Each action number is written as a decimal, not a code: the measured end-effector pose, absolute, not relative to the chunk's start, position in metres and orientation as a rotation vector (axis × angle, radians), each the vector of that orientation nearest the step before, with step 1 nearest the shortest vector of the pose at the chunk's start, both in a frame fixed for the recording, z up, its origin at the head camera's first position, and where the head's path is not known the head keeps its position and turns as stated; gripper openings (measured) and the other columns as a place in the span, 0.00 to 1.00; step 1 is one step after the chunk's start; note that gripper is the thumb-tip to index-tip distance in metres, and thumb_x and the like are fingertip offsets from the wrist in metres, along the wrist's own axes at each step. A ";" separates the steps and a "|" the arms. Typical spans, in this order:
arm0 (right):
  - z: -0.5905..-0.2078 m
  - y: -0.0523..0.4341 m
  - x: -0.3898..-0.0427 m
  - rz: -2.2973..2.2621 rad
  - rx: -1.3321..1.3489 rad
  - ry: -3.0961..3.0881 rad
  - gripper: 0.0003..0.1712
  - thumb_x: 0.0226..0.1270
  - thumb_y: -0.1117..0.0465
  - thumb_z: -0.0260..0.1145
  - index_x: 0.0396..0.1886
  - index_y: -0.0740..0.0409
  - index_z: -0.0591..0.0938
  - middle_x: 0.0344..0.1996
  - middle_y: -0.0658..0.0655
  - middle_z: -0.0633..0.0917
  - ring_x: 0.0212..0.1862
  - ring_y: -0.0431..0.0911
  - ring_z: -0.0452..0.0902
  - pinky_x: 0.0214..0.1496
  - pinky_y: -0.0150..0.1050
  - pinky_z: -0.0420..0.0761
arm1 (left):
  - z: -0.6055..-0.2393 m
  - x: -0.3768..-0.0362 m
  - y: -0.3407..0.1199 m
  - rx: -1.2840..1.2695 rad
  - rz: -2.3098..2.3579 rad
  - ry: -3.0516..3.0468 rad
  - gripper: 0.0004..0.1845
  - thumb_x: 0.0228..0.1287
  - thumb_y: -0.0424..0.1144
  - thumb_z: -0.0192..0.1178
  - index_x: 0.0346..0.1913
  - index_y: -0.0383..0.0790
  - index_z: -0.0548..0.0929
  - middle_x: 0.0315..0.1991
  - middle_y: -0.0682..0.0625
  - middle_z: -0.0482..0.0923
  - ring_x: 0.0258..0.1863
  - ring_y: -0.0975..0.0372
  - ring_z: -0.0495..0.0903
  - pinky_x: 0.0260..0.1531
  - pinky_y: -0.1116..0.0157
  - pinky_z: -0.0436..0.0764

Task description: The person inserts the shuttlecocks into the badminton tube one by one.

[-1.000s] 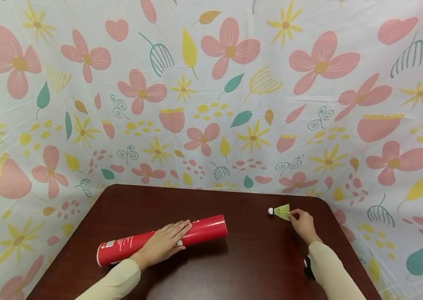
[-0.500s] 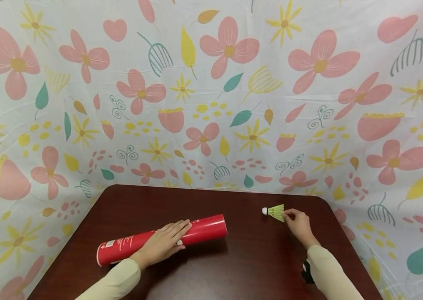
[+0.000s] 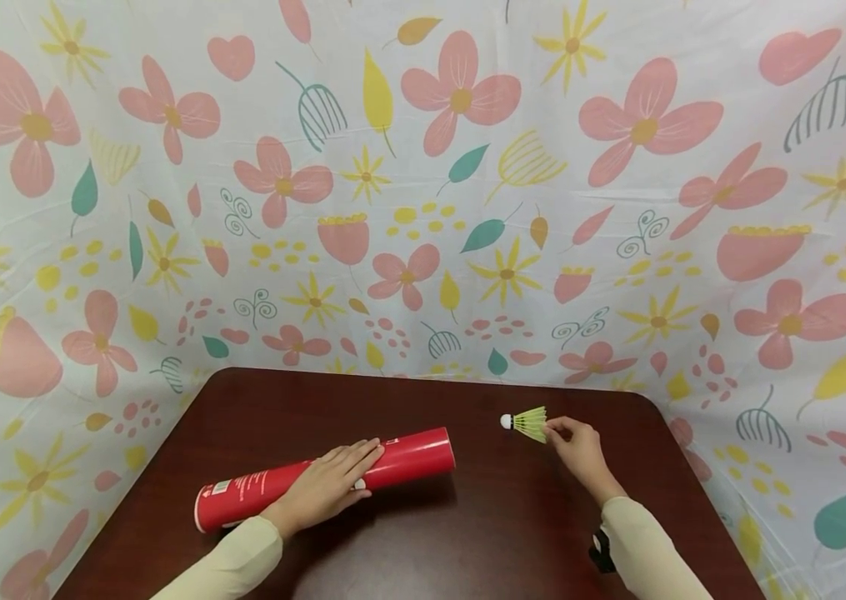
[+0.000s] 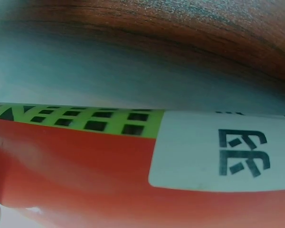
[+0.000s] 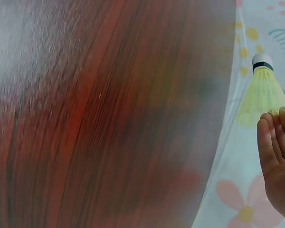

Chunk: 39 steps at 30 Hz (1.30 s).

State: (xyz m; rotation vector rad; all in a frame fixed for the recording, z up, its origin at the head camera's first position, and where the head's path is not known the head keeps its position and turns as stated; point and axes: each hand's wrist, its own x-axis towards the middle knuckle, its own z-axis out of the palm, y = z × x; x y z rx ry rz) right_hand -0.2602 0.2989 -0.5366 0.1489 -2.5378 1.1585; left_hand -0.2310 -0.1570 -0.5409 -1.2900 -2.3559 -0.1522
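Observation:
A yellow shuttlecock (image 3: 530,423) with a white cork and a black band points its cork to the left. The right hand (image 3: 575,446) pinches it by the skirt's rim between thumb and fingers; the right wrist view shows this shuttlecock (image 5: 262,95) and the fingertips up close. Left of it a red shuttlecock tube (image 3: 415,458) lies slanted on the table, its right end nearer the back. Across the tube's middle rests the left hand (image 3: 328,487), fingers laid along the top. In the left wrist view the tube (image 4: 76,161) shows a green checked band and a white label.
The dark brown table (image 3: 468,542) has rounded back corners. A white cloth (image 3: 423,192) printed with flowers and leaves hangs behind the table and at both sides. A black strap (image 3: 601,550) sits at the right wrist.
The right hand has moved left with the shuttlecock, bringing it closer to the tube. The left hand and the tube have stayed in place.

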 end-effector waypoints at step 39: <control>-0.521 0.202 -0.236 1.366 0.507 -2.476 0.03 0.60 0.63 0.70 0.33 0.58 0.86 0.30 0.47 0.86 0.32 0.40 0.80 0.37 0.35 0.82 | -0.538 -0.228 -0.160 -1.257 -0.169 -2.369 0.43 0.55 0.47 0.70 0.72 0.38 0.63 0.69 0.44 0.64 0.64 0.53 0.70 0.58 0.54 0.73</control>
